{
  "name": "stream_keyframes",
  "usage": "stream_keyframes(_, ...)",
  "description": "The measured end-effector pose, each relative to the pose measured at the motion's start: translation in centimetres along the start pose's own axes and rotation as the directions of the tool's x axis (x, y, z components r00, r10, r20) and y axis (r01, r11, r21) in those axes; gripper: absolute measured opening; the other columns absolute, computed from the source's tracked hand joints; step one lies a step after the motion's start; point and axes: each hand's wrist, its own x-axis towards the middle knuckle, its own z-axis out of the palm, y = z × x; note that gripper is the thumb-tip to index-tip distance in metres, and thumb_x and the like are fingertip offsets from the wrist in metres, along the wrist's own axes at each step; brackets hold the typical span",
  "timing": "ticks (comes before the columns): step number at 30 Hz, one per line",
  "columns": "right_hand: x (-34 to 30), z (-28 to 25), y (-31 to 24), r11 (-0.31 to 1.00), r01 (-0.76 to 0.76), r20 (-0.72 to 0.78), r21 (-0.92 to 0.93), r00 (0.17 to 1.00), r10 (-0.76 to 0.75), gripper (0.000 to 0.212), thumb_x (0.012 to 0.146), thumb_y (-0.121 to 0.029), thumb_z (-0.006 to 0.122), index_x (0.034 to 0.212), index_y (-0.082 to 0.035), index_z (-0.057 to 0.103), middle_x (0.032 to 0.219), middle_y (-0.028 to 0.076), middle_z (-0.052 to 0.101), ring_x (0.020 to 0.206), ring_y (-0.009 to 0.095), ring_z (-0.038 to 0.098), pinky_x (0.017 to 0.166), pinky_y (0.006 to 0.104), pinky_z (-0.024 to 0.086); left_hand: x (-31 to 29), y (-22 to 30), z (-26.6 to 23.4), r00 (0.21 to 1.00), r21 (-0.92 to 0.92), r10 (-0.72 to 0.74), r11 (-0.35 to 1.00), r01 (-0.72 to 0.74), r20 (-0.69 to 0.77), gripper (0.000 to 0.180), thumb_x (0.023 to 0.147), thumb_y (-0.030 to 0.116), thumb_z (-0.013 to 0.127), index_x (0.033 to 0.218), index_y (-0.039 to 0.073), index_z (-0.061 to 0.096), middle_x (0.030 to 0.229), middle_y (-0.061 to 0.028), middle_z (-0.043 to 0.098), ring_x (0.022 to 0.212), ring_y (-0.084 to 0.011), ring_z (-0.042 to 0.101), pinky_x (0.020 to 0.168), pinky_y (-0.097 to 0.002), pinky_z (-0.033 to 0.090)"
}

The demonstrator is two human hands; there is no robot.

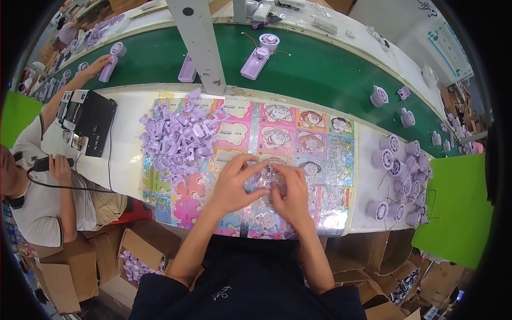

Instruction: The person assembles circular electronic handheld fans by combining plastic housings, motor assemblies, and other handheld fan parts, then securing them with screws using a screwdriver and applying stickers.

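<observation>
My left hand (234, 184) and my right hand (292, 193) meet over the middle of the table. Their thumbs and index fingers close round a small light-purple plastic part (264, 177), whose fine shape is partly hidden by the fingers. Under them lies a colourful sheet of printed cartoon cards (277, 138) covered with clear film. Just left of my left hand rises a heap of small light-purple plastic brackets (178, 136), similar in colour to the held part.
Round purple fan housings (394, 162) with wires crowd the table's right side. Beyond runs a green conveyor belt (320, 61) carrying purple fan bodies (256, 64), with a white post (197, 42) before it. At left, a co-worker (40, 197) sits beside a black device (95, 125). Cardboard boxes (141, 248) stand below.
</observation>
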Motion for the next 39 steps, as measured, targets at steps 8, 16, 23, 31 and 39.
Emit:
stream_keyframes(8,0.14,-0.05,-0.18,1.0,-0.001,0.006,-0.003,1.0,0.001,0.046,0.075,0.005,0.069,0.12,-0.001,0.062,0.115,0.016,0.066,0.107,0.038,0.059,0.093,0.0443,0.048,-0.4,-0.78,0.38,1.0,-0.018,-0.001,1.0,0.001,0.019,0.05,0.071,0.017,0.085,0.118,0.005,0.072,0.105,-0.0088,0.062,0.093,-0.0276,0.059,0.083,-0.0385,0.05)
stream_keyframes(16,0.04,-0.14,-0.22,1.0,0.025,0.051,0.013,0.998,-0.025,0.045,0.076,0.004,0.073,0.12,-0.003,0.064,0.115,0.011,0.069,0.103,0.033,0.061,0.09,0.042,0.049,-0.36,-0.44,0.42,1.0,0.016,-0.02,1.0,0.02,-0.012,0.051,0.071,0.02,0.086,0.119,0.006,0.073,0.101,-0.0082,0.062,0.093,-0.0274,0.058,0.081,-0.0391,0.049)
stream_keyframes(23,-0.03,-0.05,-0.18,1.0,0.026,0.057,0.009,0.998,-0.026,0.046,0.075,0.007,0.073,0.12,-0.004,0.067,0.111,0.011,0.07,0.1,0.032,0.062,0.089,0.0407,0.05,-0.43,-0.44,0.36,0.999,0.005,-0.031,0.999,0.031,0.007,0.052,0.071,0.018,0.086,0.12,0.005,0.073,0.101,-0.0076,0.062,0.092,-0.0266,0.058,0.081,-0.0381,0.049)
stream_keyframes(31,0.01,-0.08,-0.06,1.0,0.018,0.06,0.009,0.998,-0.018,0.046,0.076,0.007,0.073,0.12,-0.005,0.067,0.111,0.011,0.07,0.099,0.032,0.061,0.088,0.0402,0.05,-0.36,-0.52,0.4,0.999,-0.015,-0.033,0.999,0.033,0.009,0.053,0.069,0.016,0.087,0.119,0.004,0.073,0.1,-0.0075,0.062,0.091,-0.0265,0.058,0.081,-0.0377,0.049)
stream_keyframes(39,0.01,-0.1,-0.18,1.0,0.029,0.064,0.011,0.997,-0.03,0.046,0.076,0.006,0.073,0.12,-0.005,0.067,0.11,0.011,0.07,0.098,0.032,0.061,0.087,0.0408,0.049,-0.55,-0.87,0.49,0.999,-0.023,-0.034,0.999,0.035,0.01,0.054,0.069,0.017,0.087,0.12,0.005,0.073,0.1,-0.0076,0.062,0.092,-0.0267,0.058,0.081,-0.0381,0.049)
